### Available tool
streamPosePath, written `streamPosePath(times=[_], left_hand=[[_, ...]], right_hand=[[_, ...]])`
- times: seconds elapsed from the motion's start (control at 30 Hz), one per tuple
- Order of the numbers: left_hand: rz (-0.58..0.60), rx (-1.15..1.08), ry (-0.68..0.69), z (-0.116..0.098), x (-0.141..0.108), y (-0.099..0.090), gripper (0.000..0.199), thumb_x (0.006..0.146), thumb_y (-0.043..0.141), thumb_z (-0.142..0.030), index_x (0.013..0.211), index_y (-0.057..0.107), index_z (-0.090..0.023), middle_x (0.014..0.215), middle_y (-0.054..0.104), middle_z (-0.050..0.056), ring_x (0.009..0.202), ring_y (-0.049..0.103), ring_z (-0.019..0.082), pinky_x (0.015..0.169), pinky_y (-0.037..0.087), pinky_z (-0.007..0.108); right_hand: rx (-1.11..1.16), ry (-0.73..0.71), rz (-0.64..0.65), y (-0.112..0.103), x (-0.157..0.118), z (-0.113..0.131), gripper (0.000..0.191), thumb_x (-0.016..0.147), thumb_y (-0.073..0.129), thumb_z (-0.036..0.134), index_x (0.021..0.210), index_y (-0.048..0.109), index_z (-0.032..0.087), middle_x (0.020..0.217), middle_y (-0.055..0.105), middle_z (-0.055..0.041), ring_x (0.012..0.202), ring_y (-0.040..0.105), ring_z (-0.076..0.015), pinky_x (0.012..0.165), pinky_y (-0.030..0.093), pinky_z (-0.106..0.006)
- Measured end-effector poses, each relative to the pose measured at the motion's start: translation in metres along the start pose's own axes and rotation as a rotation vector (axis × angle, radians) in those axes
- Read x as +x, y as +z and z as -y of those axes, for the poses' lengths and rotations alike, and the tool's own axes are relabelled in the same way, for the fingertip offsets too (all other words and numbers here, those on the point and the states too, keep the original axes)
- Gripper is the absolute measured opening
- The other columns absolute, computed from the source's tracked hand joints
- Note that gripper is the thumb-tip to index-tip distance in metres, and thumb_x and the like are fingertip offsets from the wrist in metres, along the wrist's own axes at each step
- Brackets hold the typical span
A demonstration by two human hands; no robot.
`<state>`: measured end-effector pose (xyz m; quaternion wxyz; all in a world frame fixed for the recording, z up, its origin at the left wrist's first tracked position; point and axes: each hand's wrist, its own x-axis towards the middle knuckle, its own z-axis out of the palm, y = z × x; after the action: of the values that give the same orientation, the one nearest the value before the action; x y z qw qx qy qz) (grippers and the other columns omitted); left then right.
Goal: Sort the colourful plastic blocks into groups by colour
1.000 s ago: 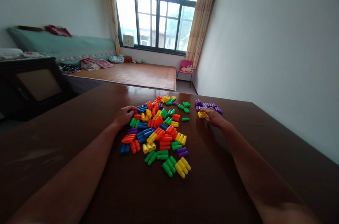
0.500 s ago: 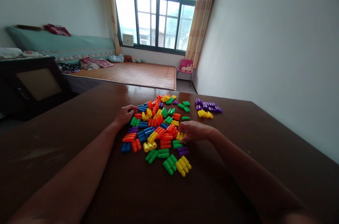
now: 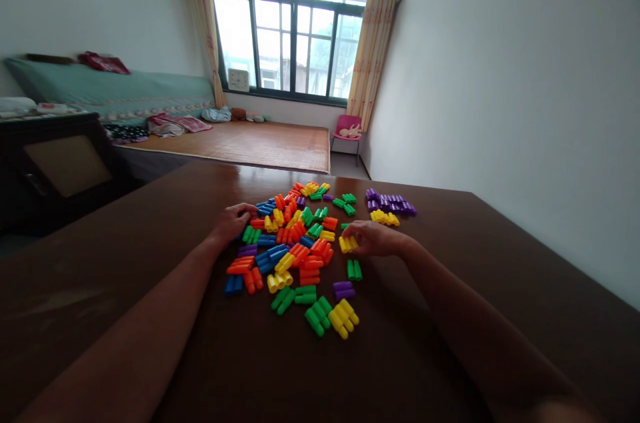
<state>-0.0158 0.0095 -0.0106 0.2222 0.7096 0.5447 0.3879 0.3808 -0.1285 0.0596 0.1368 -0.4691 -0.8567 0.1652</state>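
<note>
My right hand has its fingers closed on a yellow block at the right side of a spread of plastic blocks. My left hand rests at the left edge of the spread, beside blue blocks; its fingers are curled, and what they hold, if anything, is hidden. Orange blocks lie mid-pile. Below my right hand are a green block and a purple block. Nearest me sit a green block and a yellow block.
On the brown table, purple blocks and yellow blocks form a separate group at the right. Beyond stand a bed, a pink chair and a dark cabinet at the left.
My right hand has moved slightly up and right with the yellow block, away from the pile. The green block below it has turned and shifted right. The view has shifted slightly.
</note>
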Motion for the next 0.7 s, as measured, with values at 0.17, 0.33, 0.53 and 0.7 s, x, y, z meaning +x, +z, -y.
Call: streamPosePath(times=[0.17,0.33,0.53,0.7], left_hand=[[0.0,-0.013,0.016,0.0,0.0,0.0,0.033,0.072,0.051,-0.035,0.093,0.072,-0.02,0.087,0.075,0.004,0.076,0.067,0.019,0.067,0.051,0.025],[0.008,0.035,0.011,0.0,0.001,-0.002,0.034,0.073,0.05,-0.033,0.095,0.071,-0.02,0.089,0.075,0.004,0.076,0.067,0.02,0.065,0.051,0.025],[-0.001,0.043,0.013,0.0,0.002,-0.002,0.034,0.072,0.05,-0.033,0.095,0.072,-0.021,0.088,0.075,0.004,0.077,0.067,0.019,0.065,0.05,0.025],[-0.006,0.024,0.004,-0.004,-0.001,-0.002,0.034,0.072,0.051,-0.034,0.095,0.072,-0.02,0.088,0.074,0.003,0.076,0.067,0.019,0.066,0.05,0.024]], right_hand=[[-0.052,0.305,-0.352,-0.051,-0.04,-0.076,0.046,0.069,0.062,0.019,0.115,0.062,0.019,0.111,0.065,-0.0079,0.08,0.062,-0.0167,0.073,0.051,-0.028],[-0.247,0.598,-0.4,-0.048,-0.082,-0.151,0.04,0.059,0.063,0.013,0.098,0.07,0.016,0.102,0.069,-0.0099,0.084,0.064,-0.0226,0.078,0.05,-0.032],[-0.16,0.647,-0.351,-0.026,-0.082,-0.162,0.048,0.065,0.058,0.009,0.11,0.069,0.019,0.094,0.072,-0.0067,0.076,0.066,-0.0192,0.073,0.05,-0.028],[-0.119,0.631,-0.333,-0.031,-0.079,-0.156,0.049,0.069,0.057,0.01,0.117,0.067,0.018,0.085,0.071,-0.0054,0.073,0.065,-0.0174,0.073,0.05,-0.028]])
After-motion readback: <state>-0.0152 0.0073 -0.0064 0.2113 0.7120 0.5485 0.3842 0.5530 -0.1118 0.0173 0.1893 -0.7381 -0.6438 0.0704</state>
